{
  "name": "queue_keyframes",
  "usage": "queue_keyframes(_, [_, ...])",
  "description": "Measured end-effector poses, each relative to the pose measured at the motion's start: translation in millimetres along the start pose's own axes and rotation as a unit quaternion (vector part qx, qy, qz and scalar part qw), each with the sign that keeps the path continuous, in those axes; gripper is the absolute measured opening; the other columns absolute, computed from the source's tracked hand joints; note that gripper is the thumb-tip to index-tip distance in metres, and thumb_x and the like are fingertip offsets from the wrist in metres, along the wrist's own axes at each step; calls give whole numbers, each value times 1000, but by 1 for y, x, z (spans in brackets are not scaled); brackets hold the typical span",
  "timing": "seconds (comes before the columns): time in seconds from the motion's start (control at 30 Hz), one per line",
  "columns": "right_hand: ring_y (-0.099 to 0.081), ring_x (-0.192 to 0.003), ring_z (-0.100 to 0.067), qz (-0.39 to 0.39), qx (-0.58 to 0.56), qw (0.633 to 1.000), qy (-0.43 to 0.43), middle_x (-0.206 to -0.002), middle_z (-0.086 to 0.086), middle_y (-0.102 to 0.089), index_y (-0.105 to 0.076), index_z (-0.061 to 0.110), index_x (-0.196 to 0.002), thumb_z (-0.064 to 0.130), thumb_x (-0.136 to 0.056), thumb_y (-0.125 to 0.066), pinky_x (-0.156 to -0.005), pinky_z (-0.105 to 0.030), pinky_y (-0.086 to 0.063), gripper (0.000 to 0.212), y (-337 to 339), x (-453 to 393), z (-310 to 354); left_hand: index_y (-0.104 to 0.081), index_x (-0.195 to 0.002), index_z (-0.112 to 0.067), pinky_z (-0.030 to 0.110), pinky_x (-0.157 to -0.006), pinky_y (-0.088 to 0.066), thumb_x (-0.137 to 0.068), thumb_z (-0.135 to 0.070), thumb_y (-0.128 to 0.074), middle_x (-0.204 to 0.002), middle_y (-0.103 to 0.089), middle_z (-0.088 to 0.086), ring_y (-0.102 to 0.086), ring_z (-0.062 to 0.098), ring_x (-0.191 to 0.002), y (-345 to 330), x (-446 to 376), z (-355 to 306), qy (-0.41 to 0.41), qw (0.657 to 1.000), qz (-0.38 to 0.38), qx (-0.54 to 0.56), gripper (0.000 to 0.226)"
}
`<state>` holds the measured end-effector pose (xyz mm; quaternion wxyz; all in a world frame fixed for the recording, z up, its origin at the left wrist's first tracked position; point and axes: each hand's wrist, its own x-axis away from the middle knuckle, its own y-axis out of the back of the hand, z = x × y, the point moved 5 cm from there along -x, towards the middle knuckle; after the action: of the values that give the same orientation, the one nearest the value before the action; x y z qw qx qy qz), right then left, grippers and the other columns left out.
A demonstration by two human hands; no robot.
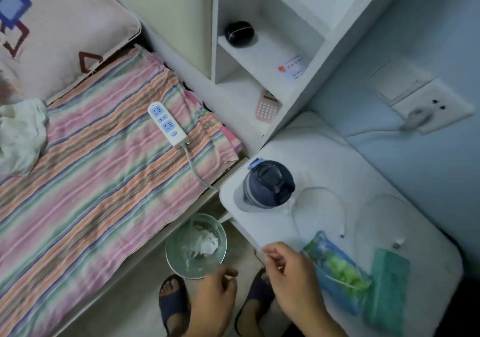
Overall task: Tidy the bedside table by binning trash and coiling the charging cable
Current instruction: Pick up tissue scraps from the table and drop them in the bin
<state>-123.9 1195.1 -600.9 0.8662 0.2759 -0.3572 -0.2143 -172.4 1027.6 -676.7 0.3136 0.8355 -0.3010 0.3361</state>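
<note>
Looking down, I saw the right hand (288, 271) at the worktop (324, 154) edge, fingers pinched on something I couldn't identify, left hand (218, 292) loosely curled and empty beside the bin (196, 245), white cable (322, 206) lying uncoiled near the bottle (268, 184).

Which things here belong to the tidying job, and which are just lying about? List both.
Job: bin holding crumpled tissue; white cable on the bedside table; snack packet.

Lying about: bottle, power strip, calculator, green cloth.
</note>
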Motion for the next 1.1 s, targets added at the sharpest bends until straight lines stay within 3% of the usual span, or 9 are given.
queue_keyframes(0.17, [-63, -77, -12, -150, 15, 989, 7, -89, 2, -71, -68, 16, -97, 15, -88, -63, -63, -10, -43, 10, 76, -53, 2, -64, -98, -27, 39, -81, -54, -82, -12, -63, -72, -61, -7, -59, 16, -66, -34, 19, -41, -38, 999, 18, -29, 22])
queue_keyframes(0.23, [-63, -94, -21, -129, 44, 991, 9, -108, -5, -69, -65, 15, -110, 17, -90, -62, -75, -24, -50, 20, 81, -87, 4, -52, -130, -28, 31, -87, -52, -84, -20, -62, -111, -63, -8, -63, 14, -93, -37, 17, -59, -82, 993, -20, -83, 48])
queue_keyframes(0.33, [-55, -114, -29, -67, 118, 990, 31, -128, -8, -58, -53, 14, -127, 20, -89, -64, -91, -38, -49, 39, 74, -127, 8, -13, -151, -43, 24, -91, -44, -87, -27, -56, -162, -12, -12, -35, 18, -139, -45, 8, -81, -145, 974, -29, -175, 79])
queue_keyframes(0.4, [-53, -117, -31, -39, 148, 988, 23, -131, -9, -54, -49, 16, -131, 23, -89, -65, -92, -41, -49, 46, 69, -146, 7, -6, -152, -41, 28, -96, -45, -88, -27, -52, -163, 8, -14, -22, 20, -145, -51, 0, -87, -146, 962, -13, -232, 80])
queue_keyframes(0.5, [-52, -117, -32, -19, 183, 983, 5, -132, -9, -52, -48, 19, -131, 29, -85, -70, -92, -43, -50, 52, 64, -162, 2, -14, -152, -32, 36, -107, -42, -90, -28, -50, -164, 7, -11, -25, 26, -145, -54, -9, -84, -103, 960, 20, -261, 72])
queue_keyframes(0.6, [-50, -113, -31, -6, 239, 971, 20, -128, -7, -47, -49, 22, -125, 34, -78, -74, -93, -42, -48, 54, 62, -167, 1, -18, -151, -30, 36, -103, -46, -89, -26, -51, -164, 7, -10, -35, 26, -140, -56, -11, -83, -101, 957, 22, -269, 70])
queue_keyframes(0.8, [-58, -96, -30, 25, 242, 968, 60, -103, -7, -59, -60, 16, -89, 21, -84, -70, -72, -31, -42, 12, 64, -170, -9, -18, -150, -29, 35, -94, -49, -88, -23, -48, -164, 8, -9, -45, 28, -130, -61, -13, -84, -92, 952, 22, -290, 70])
queue_keyframes(0.93, [-62, -81, -31, -29, 162, 985, 42, -85, -8, -68, -61, 12, -75, 12, -83, -69, -66, -33, -50, 11, 74, -173, -16, -31, -143, -23, 34, -94, -45, -88, -23, -43, -157, -24, -1, -46, 25, -118, -67, -15, -98, -141, 925, -24, -351, 56])
queue_keyframes(1.1, [-60, -64, -21, -120, -2, 993, -11, -66, 0, -63, -63, 11, -72, 5, -82, -68, -56, -24, -45, 13, 101, -174, -36, -41, -144, -21, 35, -88, -47, -94, -16, -45, -129, -60, 3, -54, 24, -114, -81, -32, -134, -182, 944, -90, -259, 50])
